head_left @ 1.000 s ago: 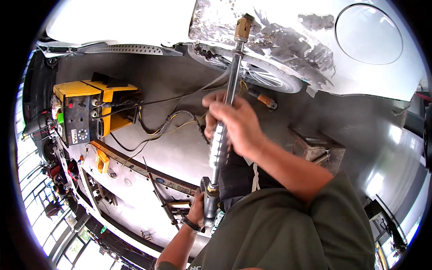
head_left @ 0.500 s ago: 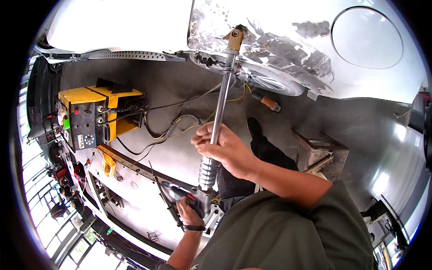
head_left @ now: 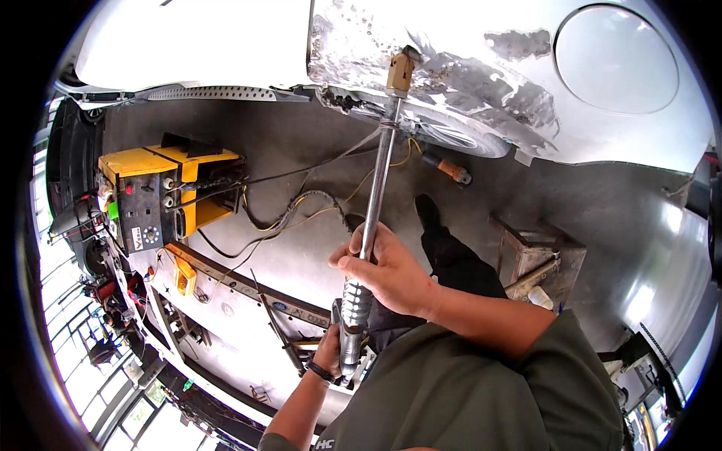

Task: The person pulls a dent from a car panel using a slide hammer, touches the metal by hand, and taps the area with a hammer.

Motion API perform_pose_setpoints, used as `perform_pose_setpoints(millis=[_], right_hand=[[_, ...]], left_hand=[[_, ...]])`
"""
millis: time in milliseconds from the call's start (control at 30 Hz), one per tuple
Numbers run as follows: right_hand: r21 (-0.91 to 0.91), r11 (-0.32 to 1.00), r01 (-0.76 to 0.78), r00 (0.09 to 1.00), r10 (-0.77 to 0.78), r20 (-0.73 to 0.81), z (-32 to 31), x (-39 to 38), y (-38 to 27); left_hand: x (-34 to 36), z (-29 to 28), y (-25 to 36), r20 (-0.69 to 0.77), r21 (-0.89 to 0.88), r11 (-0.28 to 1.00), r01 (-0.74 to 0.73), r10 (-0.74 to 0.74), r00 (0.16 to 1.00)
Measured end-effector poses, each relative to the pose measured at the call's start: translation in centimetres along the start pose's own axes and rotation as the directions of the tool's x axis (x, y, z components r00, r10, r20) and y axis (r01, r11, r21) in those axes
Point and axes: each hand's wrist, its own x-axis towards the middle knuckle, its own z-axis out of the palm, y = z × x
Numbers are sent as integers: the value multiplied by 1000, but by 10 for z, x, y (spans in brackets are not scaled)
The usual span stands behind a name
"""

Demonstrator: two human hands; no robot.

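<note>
A long slide-hammer dent puller (head_left: 380, 177) slants from my body up to the car. Its brass-coloured tip (head_left: 400, 75) meets the sanded, patchy white body panel (head_left: 481, 90) above the wheel. My right hand (head_left: 395, 272) is closed round the bright rod, just above the coiled spring (head_left: 356, 301). Lower down, my left hand (head_left: 326, 356) grips the tool's dark handle (head_left: 336, 316) near its rear end. The rear body partly hides my left fingers.
A yellow welding machine (head_left: 167, 197) stands at the left, its cables (head_left: 289, 213) trailing over the floor. An orange angle grinder (head_left: 447, 170) lies by the wheel (head_left: 451, 135). A worn metal stool (head_left: 540, 259) stands at the right. A long perforated beam (head_left: 241, 280) runs at the lower left.
The dent puller has turned about its length and shifted slightly right, its tip a little lower on the panel. Both hands have moved right with it, still holding on.
</note>
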Motion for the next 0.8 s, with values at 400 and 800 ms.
perform_pose_setpoints(millis=[400, 800], right_hand=[[126, 989, 75, 996, -81, 47, 7, 6, 8], [278, 904, 324, 944, -290, -155, 17, 18, 47]], left_hand=[[-20, -9, 17, 191, -32, 973, 227, -218, 957], [30, -31, -5, 170, -1, 990, 139, -137, 976]])
